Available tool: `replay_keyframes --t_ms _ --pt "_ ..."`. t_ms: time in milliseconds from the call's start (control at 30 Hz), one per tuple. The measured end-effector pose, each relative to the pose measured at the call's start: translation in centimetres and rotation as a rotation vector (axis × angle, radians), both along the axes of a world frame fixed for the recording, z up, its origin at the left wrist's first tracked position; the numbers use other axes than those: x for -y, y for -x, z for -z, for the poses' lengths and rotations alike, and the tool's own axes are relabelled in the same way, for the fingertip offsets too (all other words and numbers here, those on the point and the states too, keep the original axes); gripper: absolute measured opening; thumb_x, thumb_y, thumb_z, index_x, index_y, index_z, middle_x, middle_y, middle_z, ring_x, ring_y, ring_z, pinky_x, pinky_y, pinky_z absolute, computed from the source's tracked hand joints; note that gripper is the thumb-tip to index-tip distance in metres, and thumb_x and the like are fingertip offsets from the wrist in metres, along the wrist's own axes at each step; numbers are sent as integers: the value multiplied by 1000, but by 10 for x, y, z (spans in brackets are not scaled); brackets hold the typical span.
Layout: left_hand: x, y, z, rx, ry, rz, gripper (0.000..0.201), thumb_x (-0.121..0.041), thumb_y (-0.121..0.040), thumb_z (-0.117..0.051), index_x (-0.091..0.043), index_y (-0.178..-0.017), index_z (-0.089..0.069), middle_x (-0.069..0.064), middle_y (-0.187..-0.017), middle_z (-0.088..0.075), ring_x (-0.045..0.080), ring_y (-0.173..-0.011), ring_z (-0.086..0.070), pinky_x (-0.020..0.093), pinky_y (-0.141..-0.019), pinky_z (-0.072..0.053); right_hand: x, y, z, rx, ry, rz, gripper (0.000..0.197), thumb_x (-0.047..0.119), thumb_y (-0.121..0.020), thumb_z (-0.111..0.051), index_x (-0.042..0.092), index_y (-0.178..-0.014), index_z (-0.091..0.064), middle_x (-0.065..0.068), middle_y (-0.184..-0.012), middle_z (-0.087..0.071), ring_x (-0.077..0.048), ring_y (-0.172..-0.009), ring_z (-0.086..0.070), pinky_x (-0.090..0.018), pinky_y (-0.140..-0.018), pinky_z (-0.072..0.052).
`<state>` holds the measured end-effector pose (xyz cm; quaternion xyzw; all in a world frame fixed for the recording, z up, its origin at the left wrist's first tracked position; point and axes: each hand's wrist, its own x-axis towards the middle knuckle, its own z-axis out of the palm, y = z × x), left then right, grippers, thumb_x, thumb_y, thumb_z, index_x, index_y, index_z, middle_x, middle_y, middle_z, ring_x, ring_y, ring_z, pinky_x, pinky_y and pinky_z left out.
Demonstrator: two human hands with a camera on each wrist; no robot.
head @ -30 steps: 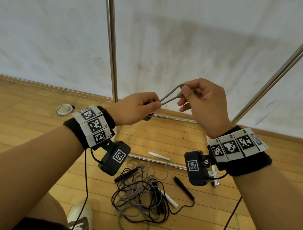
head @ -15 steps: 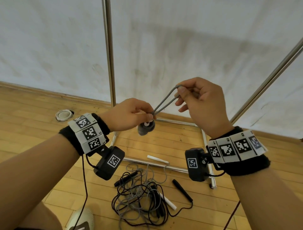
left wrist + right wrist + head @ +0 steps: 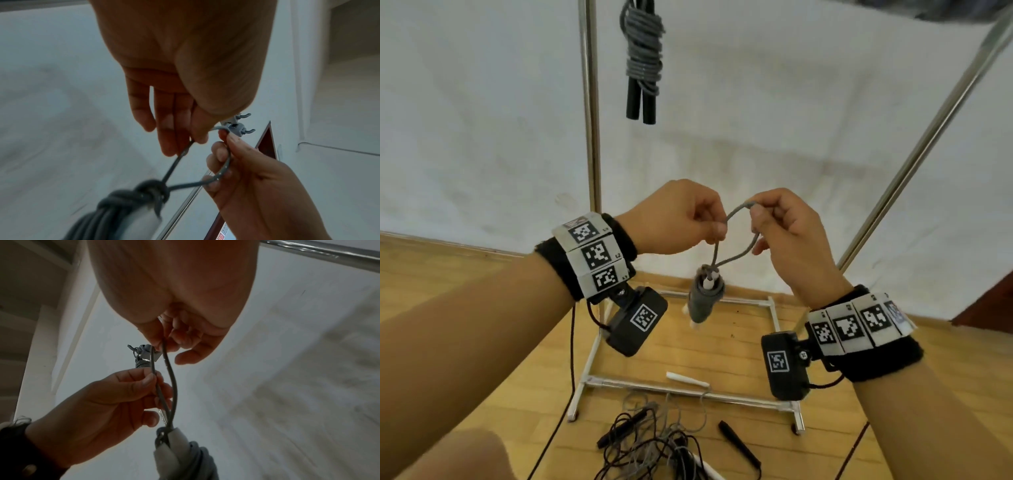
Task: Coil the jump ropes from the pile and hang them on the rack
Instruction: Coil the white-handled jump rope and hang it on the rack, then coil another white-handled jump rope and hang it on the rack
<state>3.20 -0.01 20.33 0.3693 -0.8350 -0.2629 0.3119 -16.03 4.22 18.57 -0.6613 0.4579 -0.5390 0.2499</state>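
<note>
Wall: a white wall [image 3: 791, 102] stood behind everything, meeting the floor along a wooden skirting.
Floor: a wood plank floor [image 3: 465, 325] lay beneath the arms.
Rack: a metal rack [image 3: 589, 102] rose in front of the wall, one post upright, another slanting up to the right, its base frame resting on the floor.
Hung rope: a grey coiled rope with black handles [image 3: 642, 61] hung from the top of the rack, just right of the upright post.
Pile: a tangled pile of ropes [image 3: 654, 448] in black and grey lay on the floor in front of the base frame, with a loose black handle [image 3: 739, 445] to its right and a white handle [image 3: 687, 378] by the frame bar.
Left hand: the left hand [image 3: 674, 222] was raised between the posts, its fingers [image 3: 180, 116] curled and pinching one side of the loop.
Right hand: the right hand [image 3: 787, 236] was just beside the left, thumb and forefinger pinching the top of the loop.
Coiled rope: a grey coiled bundle [image 3: 703, 298] wound round white handles dangled in the air below both hands.
Loop: a thin grey loop [image 3: 738, 212] rose from the knot on the bundle and was held spread between the two hands.
</note>
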Motion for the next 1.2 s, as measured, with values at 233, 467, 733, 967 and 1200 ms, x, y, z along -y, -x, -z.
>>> replay_keyframes --t_ms 233,467,733,967,1200 --pt "17 -7 -67 -123 157 -140 3 -17 -91 -66 -19 -90 -69 -7 -70 -74 0 -67 -70 16 -66 -56 29 -13 -56 -75 73 -2 17 8 -83 -74 20 -88 -65 5 -81 -67 -17 -74 -63 -38 -70 -58" --pt "41 -31 -141 -256 206 -218 6 -21 -92 -65 -17 -91 -70 -5 -72 -75 6 -69 -73 11 -54 -49 72 -27 -141 4 189 49 15 14 -81 -79 17 -91 -69 -2 -73 -73 -14 -68 -72 -26 -63 -58" --pt "71 -37 -205 -453 298 -363 15 -20 -92 -62 -15 -82 -73 -1 -70 -75 13 -66 -74 27 -55 -57 119 -54 -212 -34 378 146 13 15 -92 -64 18 -104 -68 5 -86 -72 -6 -78 -69 -33 -74 -60" --pt "95 -28 -200 -291 373 -490 25 -16 -87 -63 -8 -67 -77 6 -67 -74 21 -67 -73 42 -69 -61 147 -64 -201 -126 329 253 7 13 -92 -60 19 -94 -63 1 -83 -71 -16 -81 -69 -44 -82 -57" --pt "89 -22 -179 -253 395 -486 20 -31 -88 -70 -15 -99 -74 -3 -81 -74 8 -75 -70 27 -74 -58 139 -55 -181 -100 318 212 21 15 -90 -67 23 -109 -60 12 -88 -64 -2 -83 -63 -18 -76 -51"
